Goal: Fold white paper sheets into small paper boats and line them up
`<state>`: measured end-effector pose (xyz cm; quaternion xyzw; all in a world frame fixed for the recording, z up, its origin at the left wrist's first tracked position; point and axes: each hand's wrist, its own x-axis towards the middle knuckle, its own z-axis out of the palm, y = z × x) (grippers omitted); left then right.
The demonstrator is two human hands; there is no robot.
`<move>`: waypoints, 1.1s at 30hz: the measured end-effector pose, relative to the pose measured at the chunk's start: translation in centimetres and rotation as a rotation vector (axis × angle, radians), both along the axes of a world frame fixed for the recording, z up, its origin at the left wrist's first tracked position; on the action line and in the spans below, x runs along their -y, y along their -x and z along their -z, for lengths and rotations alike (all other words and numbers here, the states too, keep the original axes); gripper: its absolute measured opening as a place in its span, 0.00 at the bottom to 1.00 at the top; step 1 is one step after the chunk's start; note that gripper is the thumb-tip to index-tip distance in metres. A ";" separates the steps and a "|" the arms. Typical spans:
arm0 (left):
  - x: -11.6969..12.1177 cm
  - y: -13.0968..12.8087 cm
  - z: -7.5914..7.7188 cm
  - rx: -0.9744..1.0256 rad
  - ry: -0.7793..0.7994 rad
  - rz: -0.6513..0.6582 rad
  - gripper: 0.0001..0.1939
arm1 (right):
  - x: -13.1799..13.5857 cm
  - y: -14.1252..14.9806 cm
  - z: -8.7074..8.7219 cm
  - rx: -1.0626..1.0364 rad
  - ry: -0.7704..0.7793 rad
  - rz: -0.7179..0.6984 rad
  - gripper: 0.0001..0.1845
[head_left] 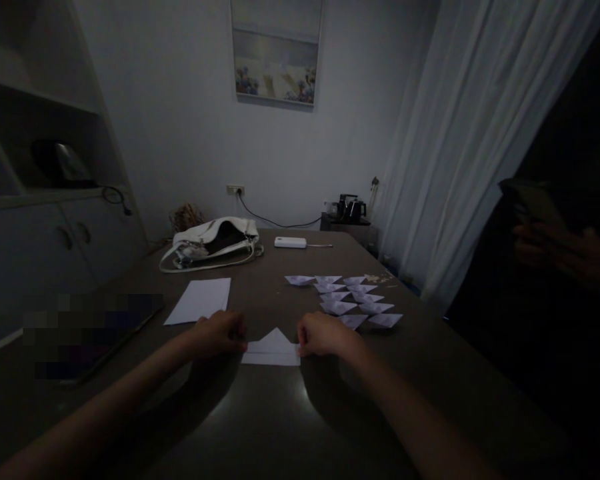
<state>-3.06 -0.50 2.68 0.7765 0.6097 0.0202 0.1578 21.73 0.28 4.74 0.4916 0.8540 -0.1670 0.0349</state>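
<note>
A partly folded sheet of white paper [274,353] lies on the table in front of me, its top folded to a peak above a flat band along the bottom. My left hand [223,332] pinches its left end, fingers closed. At the opposite end, my right hand [320,335] is closed on the paper too. Just beyond my right hand stand several folded paper boats [339,307] in rows. A stack of blank white paper [200,300] rests beyond my left hand.
A white handbag [215,243] and a white power bank [290,243] with a short cable lie toward the table's far end. At left is a flat, blurred-out object [100,340]. To the right, a person in dark clothing holds a phone [543,207].
</note>
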 end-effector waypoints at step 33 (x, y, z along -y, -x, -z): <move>1.7 -3.3 0.7 0.784 -0.186 0.054 0.18 | -2.2 1.0 2.1 -0.757 -0.113 -0.043 0.03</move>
